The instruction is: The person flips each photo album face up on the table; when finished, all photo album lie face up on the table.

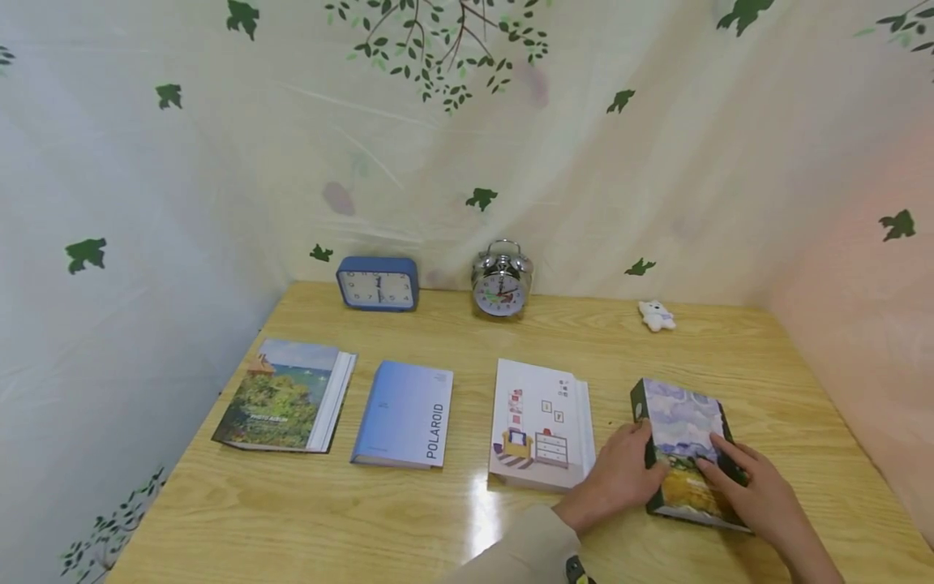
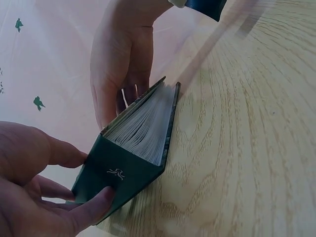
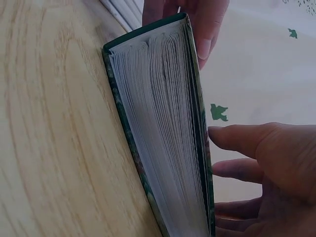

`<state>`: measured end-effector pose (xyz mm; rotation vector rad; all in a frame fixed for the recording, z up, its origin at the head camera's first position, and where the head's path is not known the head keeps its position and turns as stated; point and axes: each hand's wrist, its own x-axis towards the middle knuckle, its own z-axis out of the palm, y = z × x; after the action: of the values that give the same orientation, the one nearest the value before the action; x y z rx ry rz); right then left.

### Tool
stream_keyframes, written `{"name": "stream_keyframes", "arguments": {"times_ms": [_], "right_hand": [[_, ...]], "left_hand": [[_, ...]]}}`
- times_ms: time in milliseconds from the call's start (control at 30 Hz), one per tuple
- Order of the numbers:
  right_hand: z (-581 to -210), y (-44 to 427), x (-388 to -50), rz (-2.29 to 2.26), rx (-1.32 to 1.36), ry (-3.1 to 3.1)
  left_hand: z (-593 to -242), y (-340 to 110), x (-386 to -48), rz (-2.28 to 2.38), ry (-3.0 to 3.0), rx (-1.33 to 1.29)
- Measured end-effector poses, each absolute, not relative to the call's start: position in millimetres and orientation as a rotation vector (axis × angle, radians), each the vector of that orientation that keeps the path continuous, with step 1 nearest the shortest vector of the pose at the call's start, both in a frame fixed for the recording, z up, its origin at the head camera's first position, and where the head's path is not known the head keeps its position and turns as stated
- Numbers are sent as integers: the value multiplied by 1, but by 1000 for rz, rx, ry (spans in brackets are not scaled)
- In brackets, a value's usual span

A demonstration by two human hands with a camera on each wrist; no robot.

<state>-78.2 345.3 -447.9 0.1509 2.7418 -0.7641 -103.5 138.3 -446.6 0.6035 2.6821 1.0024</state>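
A thick photo album [image 1: 682, 454] with a painted sky-and-field cover and a dark green spine lies on the wooden table at the right. My left hand [image 1: 620, 470] is at its spine; in the left wrist view the thumb [image 2: 103, 197] touches the green spine [image 2: 116, 170] and a finger reaches its upper edge. On the cover's right part rest the fingertips of my right hand [image 1: 762, 491], thumb and fingers spread. The right wrist view shows the album's page edges [image 3: 158, 118], with the right fingers [image 3: 242, 170] against the cover. The album's underside is hidden.
Left of it lie a white album [image 1: 536, 422] with a furniture drawing, a blue POLAROID album [image 1: 404, 414] and a landscape-covered album [image 1: 288, 397]. Along the back stand a blue clock [image 1: 378, 284], a silver alarm clock [image 1: 502, 280] and a small white bear figure [image 1: 657, 315]. Printed curtains [image 1: 569, 162] surround the table.
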Motion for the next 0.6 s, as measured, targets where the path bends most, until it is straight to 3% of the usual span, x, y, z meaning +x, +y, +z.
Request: {"name": "stream_keyframes", "arguments": {"times_ms": [600], "right_hand": [[-428, 330, -89, -723, -3, 2864]], "left_hand": [[-426, 111, -112, 1208, 2581, 529]]}}
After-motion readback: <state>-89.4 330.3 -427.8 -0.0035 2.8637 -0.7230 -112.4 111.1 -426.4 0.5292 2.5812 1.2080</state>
